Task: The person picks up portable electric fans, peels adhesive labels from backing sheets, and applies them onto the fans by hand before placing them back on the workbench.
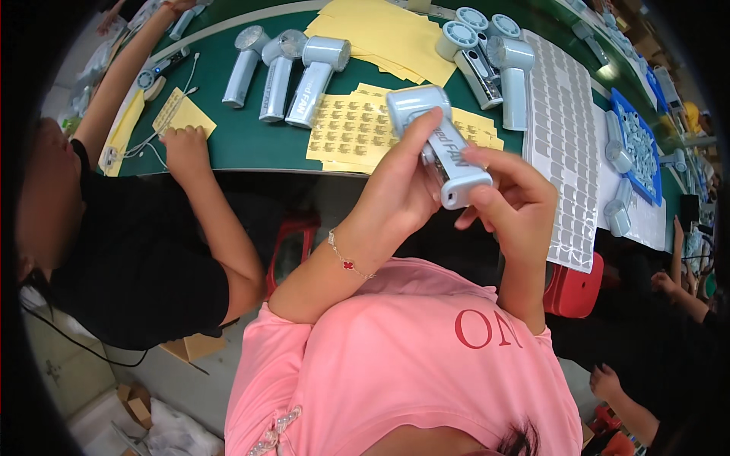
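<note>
A light blue handheld fan (439, 125) is tilted in front of me, above the table's near edge, with its head up and left and the end of its handle towards my right. My left hand (399, 178) wraps round it from the left, thumb along the upper handle. The thumb and index finger of my right hand (521, 190) pinch the lower end of the handle. Whether a small sticker lies under those fingertips is hidden. Behind the fan are yellow sheets of small printed labels (346, 131).
Several fans (313, 80) stand back left on the green table (228, 148); another cluster (511, 80) sits back right. Plain yellow sheets (372, 34) lie behind. A grey label sheet (561, 152) and a blue tray (655, 199) are right. A co-worker's hand (186, 152) rests left.
</note>
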The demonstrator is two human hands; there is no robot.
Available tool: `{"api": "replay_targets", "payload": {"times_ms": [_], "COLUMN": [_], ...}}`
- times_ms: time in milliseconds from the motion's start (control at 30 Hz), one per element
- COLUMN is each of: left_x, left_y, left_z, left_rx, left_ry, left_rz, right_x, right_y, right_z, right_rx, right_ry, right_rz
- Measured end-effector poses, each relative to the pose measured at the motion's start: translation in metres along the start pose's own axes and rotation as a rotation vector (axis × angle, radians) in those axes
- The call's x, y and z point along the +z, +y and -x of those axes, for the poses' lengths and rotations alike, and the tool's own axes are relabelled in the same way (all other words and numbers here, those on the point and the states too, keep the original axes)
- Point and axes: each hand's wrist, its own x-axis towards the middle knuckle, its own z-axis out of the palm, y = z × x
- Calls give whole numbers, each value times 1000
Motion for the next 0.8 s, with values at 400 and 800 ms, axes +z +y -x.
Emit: {"api": "replay_targets", "payload": {"times_ms": [400,800], "left_x": [-8,-11], "left_y": [-1,13], "left_z": [-6,-17], "left_rx": [-217,-48], "left_ry": [-108,30], "left_rz": [83,70], "right_x": [-7,12], "right_y": [8,21], "right_z": [-10,-12], "right_rx": [30,-328], "right_ry": [-157,-99], "right_rz": [-450,770]}}
